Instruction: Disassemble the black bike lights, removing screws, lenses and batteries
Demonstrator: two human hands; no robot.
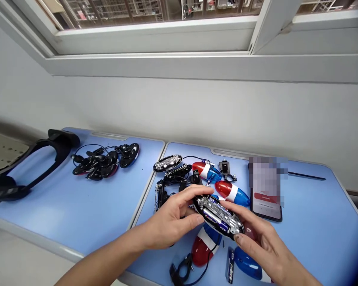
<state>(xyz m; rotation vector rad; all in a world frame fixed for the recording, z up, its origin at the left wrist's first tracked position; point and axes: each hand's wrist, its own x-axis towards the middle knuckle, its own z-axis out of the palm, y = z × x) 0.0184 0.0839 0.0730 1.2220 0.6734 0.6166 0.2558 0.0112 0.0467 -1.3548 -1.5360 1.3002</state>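
Observation:
Between my two hands is a black oval light housing (219,214), its inside facing up with batteries and metal contacts showing. My left hand (177,216) grips its left end between thumb and fingers. The right end is held by my right hand (259,234), thumb at the lower edge and index finger along the top. Below the housing lie a red, white and blue cover (203,248), a loose battery (230,265) and a mostly blue cover (247,263). Two more tricolour covers (207,171) (232,193) sit behind my hands.
Open black housings (168,163) with wires lie behind my left hand. A phone (265,194) and a thin black rod (307,175) are at the right. Assembled black lights (103,162) and a black frame (58,153) lie left. A wall and window stand behind the blue tables (107,206).

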